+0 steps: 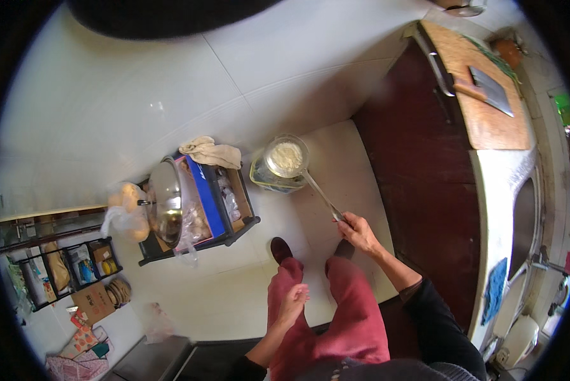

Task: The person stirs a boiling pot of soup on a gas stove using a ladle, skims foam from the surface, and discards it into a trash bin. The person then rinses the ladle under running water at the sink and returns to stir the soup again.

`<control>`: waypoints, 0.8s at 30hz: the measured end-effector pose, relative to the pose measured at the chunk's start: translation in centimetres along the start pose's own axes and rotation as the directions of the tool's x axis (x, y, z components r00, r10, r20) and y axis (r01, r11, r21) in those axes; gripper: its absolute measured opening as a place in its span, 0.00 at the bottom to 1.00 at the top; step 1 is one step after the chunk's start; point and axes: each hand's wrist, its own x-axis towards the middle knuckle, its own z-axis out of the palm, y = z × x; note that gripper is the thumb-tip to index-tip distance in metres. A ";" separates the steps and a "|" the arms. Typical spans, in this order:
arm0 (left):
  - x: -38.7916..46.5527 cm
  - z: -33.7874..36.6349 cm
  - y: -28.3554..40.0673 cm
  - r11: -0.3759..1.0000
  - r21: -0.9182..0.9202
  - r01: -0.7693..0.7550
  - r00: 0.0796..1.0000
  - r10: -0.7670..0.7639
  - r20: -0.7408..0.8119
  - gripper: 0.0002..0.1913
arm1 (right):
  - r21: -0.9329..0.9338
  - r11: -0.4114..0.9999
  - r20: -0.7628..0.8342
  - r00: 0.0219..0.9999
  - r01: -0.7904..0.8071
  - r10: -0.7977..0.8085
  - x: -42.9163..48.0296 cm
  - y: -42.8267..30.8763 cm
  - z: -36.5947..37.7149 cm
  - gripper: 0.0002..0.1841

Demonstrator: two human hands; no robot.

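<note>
My right hand (358, 232) is closed around the end of a long-handled metal ladle (319, 190). The round bowl of the ladle holds a pale, flour-like powder (286, 156). Beneath that bowl, partly covered by it, stands a container with a yellowish rim (261, 180) on the floor near the wall. My left hand (294, 301) hangs in front of my left thigh, its fingers loosely curled; no object shows in it.
To the left, a black rack (239, 236) bears a lidded metal pot (170, 202), a cloth (211, 151) and bags. At the right, a cleaver (494, 93) lies on a wooden board (497, 131) beside the sink counter (489, 190). Dark red cabinets (430, 200) stand below.
</note>
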 end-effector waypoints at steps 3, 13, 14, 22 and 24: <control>6.8 1.6 -2.5 0.974 0.158 -0.165 0.986 0.164 0.018 0.12 | -0.174 0.983 -0.025 0.998 0.059 -0.064 6.0 6.1 0.2 0.10; 21.0 2.4 -4.0 0.706 0.578 -0.408 0.888 0.453 0.074 0.14 | -0.580 0.707 -0.100 0.826 0.405 -0.555 21.6 23.1 2.8 0.10; 21.2 2.5 -3.8 0.736 0.603 -0.308 0.943 0.322 0.089 0.15 | -0.624 0.693 -0.100 0.843 0.361 -0.529 23.2 24.7 3.3 0.11; 23.5 4.3 -1.3 0.612 0.628 -0.482 0.868 0.433 0.245 0.17 | -0.741 0.609 -0.053 0.880 0.281 -0.471 28.4 33.9 3.6 0.15; 23.5 4.2 -1.1 0.581 0.654 -0.486 0.867 0.418 0.273 0.18 | -0.739 0.623 -0.051 0.901 0.256 -0.430 28.6 34.6 3.6 0.15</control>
